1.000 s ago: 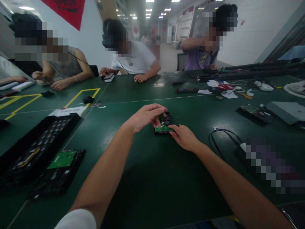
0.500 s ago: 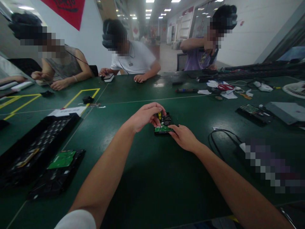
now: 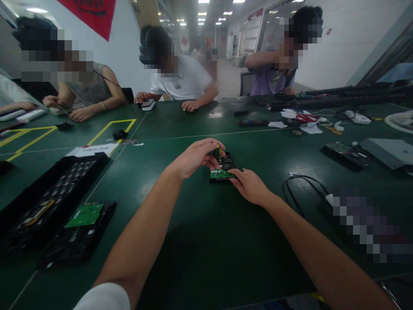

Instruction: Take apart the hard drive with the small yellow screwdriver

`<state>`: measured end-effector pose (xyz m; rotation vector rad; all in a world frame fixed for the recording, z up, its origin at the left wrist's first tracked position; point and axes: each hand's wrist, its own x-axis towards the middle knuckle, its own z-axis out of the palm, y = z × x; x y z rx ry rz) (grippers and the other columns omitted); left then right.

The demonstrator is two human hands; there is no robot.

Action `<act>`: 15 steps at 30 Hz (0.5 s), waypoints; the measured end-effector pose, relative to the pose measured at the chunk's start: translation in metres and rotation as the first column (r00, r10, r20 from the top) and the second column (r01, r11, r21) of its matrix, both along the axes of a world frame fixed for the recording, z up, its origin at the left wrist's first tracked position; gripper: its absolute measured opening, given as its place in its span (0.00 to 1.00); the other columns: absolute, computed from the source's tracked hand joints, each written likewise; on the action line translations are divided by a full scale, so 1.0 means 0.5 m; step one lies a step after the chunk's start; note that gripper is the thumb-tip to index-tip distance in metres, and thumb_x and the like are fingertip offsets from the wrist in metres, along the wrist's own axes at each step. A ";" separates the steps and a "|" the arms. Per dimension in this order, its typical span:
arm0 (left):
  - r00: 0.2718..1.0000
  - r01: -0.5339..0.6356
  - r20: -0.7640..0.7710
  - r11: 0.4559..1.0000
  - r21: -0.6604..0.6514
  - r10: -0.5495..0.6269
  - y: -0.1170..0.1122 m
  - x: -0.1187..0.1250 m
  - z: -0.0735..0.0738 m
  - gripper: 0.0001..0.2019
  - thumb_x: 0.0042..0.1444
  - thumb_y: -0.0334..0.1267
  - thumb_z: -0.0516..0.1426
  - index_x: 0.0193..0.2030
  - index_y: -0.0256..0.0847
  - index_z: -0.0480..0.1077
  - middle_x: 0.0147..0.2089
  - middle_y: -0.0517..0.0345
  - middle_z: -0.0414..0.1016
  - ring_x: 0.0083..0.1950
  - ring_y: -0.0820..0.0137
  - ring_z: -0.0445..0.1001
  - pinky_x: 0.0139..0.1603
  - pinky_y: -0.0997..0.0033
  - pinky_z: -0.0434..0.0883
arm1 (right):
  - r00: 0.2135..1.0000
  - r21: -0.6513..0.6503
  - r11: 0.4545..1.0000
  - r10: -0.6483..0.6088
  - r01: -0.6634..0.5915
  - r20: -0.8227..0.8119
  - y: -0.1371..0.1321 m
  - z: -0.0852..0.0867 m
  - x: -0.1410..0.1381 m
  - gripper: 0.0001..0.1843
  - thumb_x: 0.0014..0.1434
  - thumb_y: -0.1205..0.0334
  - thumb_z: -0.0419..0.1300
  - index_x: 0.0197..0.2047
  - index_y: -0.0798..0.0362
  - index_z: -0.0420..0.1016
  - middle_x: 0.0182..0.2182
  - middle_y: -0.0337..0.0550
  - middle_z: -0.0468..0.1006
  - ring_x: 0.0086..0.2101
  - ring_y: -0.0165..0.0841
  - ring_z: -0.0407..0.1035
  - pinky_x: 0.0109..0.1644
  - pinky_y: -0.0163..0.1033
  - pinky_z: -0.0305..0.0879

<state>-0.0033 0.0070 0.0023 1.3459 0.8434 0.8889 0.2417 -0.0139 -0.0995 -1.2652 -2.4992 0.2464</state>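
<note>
The device (image 3: 220, 181), a black case with a green board (image 3: 222, 174) across its near end, lies on the counter (image 3: 222, 241) directly beneath the fingers of both hands. The left hand (image 3: 200, 158) comes over it from the left, its fingers grasping a yellow-and-black tool (image 3: 218, 151) above the case; whether the tip touches the board is hidden. The right hand (image 3: 251, 186) meets the device at its near right corner, fingers pinching that edge, one fingertip on the board. Any lettering on the board is too small to read.

Well left of the device are a long black tray (image 3: 53, 196) and, just beside it, a larger black unit (image 3: 77, 237) with its own green board. Beyond that tray lies a paper (image 3: 92, 150) whose line of print is too small to make out. To the right of the device are a cable (image 3: 292, 193), a drive (image 3: 345, 155) and a grey box (image 3: 387, 151). Beyond it lie a dark pen (image 3: 253, 122) and a white mouse (image 3: 357, 116).

Three co-workers sit farther beyond the device; the middle one's white shirt (image 3: 192, 73) bears a small, illegible mark. High to its left hangs a red banner (image 3: 97, 19) with dark characters, cut off and unreadable.
</note>
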 end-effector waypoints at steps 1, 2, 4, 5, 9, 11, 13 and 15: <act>1.000 -0.003 -0.017 1.000 0.013 0.003 0.001 0.000 -0.001 0.14 0.64 0.47 0.60 0.47 0.39 0.75 0.45 0.51 0.78 0.31 0.72 0.78 0.29 0.74 0.73 | 1.000 -0.001 1.000 -0.007 0.007 0.001 0.000 0.001 0.000 0.21 0.75 0.56 0.51 0.65 0.53 0.69 0.43 0.49 0.83 0.45 0.41 0.78 0.66 0.54 0.62; 0.999 -0.007 -0.036 1.000 0.030 0.008 0.001 0.000 -0.002 0.15 0.64 0.49 0.61 0.47 0.39 0.75 0.42 0.53 0.78 0.30 0.73 0.77 0.29 0.74 0.73 | 1.000 -0.001 1.000 -0.014 0.014 0.002 -0.001 0.001 0.000 0.21 0.75 0.55 0.51 0.65 0.53 0.69 0.43 0.49 0.83 0.45 0.41 0.78 0.66 0.54 0.62; 0.997 -0.012 -0.078 0.998 0.059 0.016 0.001 0.000 -0.002 0.15 0.63 0.51 0.63 0.45 0.40 0.76 0.38 0.57 0.76 0.29 0.76 0.74 0.29 0.76 0.71 | 1.000 -0.001 1.000 -0.020 0.020 0.003 -0.001 -0.001 0.000 0.21 0.75 0.55 0.51 0.65 0.52 0.69 0.44 0.49 0.83 0.45 0.41 0.78 0.66 0.54 0.62; 0.995 -0.009 -0.094 0.997 0.071 0.016 0.002 0.000 -0.002 0.15 0.63 0.51 0.63 0.45 0.40 0.76 0.37 0.58 0.75 0.28 0.76 0.73 0.28 0.77 0.70 | 1.000 0.001 1.000 -0.022 0.022 0.002 -0.001 -0.002 0.000 0.21 0.75 0.55 0.51 0.65 0.52 0.69 0.44 0.49 0.83 0.45 0.41 0.78 0.66 0.54 0.62; 0.994 0.012 -0.108 0.997 0.082 -0.003 0.002 -0.001 -0.003 0.15 0.64 0.50 0.62 0.46 0.39 0.77 0.38 0.56 0.75 0.29 0.77 0.73 0.28 0.77 0.71 | 1.000 -0.003 1.000 -0.013 0.013 -0.005 0.001 -0.006 0.002 0.21 0.75 0.55 0.51 0.66 0.52 0.69 0.44 0.48 0.83 0.45 0.40 0.78 0.67 0.55 0.62; 0.996 0.023 -0.092 0.998 0.062 -0.017 0.000 -0.001 -0.004 0.16 0.64 0.49 0.62 0.48 0.39 0.75 0.42 0.54 0.76 0.29 0.76 0.74 0.28 0.76 0.72 | 1.000 -0.010 1.000 -0.009 0.009 -0.007 0.001 -0.006 0.001 0.21 0.75 0.55 0.51 0.66 0.52 0.69 0.44 0.48 0.83 0.45 0.40 0.78 0.67 0.55 0.61; 0.997 0.038 -0.071 0.999 0.033 -0.035 -0.002 0.000 -0.004 0.16 0.63 0.49 0.63 0.50 0.39 0.73 0.46 0.52 0.78 0.28 0.75 0.76 0.26 0.75 0.72 | 1.000 -0.010 1.000 -0.010 0.010 -0.008 0.000 -0.004 0.000 0.21 0.75 0.55 0.51 0.66 0.52 0.69 0.43 0.48 0.83 0.45 0.40 0.78 0.67 0.55 0.61; 0.998 0.046 -0.052 0.999 0.007 -0.045 -0.003 0.001 -0.003 0.17 0.63 0.49 0.64 0.51 0.40 0.71 0.48 0.49 0.79 0.28 0.73 0.78 0.24 0.75 0.72 | 1.000 -0.008 1.000 -0.013 0.013 -0.012 -0.001 -0.001 -0.001 0.21 0.75 0.55 0.51 0.65 0.53 0.69 0.43 0.49 0.83 0.45 0.40 0.78 0.67 0.55 0.61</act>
